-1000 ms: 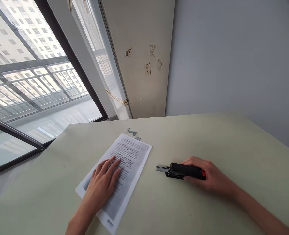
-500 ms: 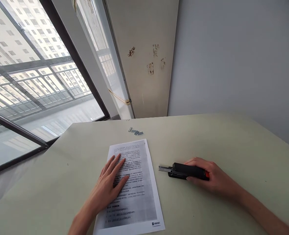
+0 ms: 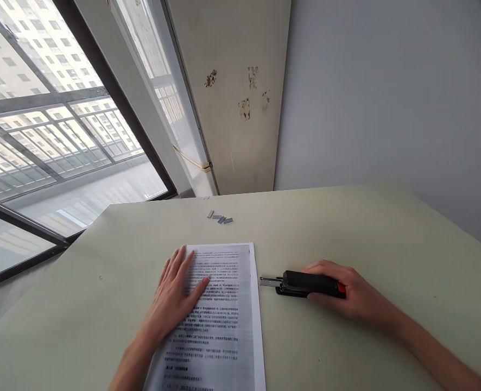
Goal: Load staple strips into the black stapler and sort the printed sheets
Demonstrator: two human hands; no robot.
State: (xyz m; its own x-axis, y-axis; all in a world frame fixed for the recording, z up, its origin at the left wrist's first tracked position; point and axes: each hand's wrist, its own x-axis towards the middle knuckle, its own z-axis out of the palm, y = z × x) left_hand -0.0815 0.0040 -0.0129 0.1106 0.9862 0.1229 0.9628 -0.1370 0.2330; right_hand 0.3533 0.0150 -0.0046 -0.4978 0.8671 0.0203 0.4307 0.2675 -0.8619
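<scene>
A printed sheet of paper (image 3: 224, 315) lies on the pale green table (image 3: 346, 217), its long side running away from me. My left hand (image 3: 175, 296) rests flat on its upper left part, fingers stretched out. To the right lies a black stapler (image 3: 305, 283) with a red end and a metal tongue pointing at the paper's right edge. My right hand (image 3: 354, 296) is wrapped round the stapler's rear half, fingers over its top.
Several small strips of staples (image 3: 220, 218) lie on the table beyond the paper. A large window (image 3: 61, 136) fills the left side, a stained wall panel (image 3: 236, 98) stands behind the table, and a grey wall is on the right.
My left hand has turned the paper clockwise and drawn it toward me, so it now lies straight beside the stapler. The right hand and stapler have stayed in place.
</scene>
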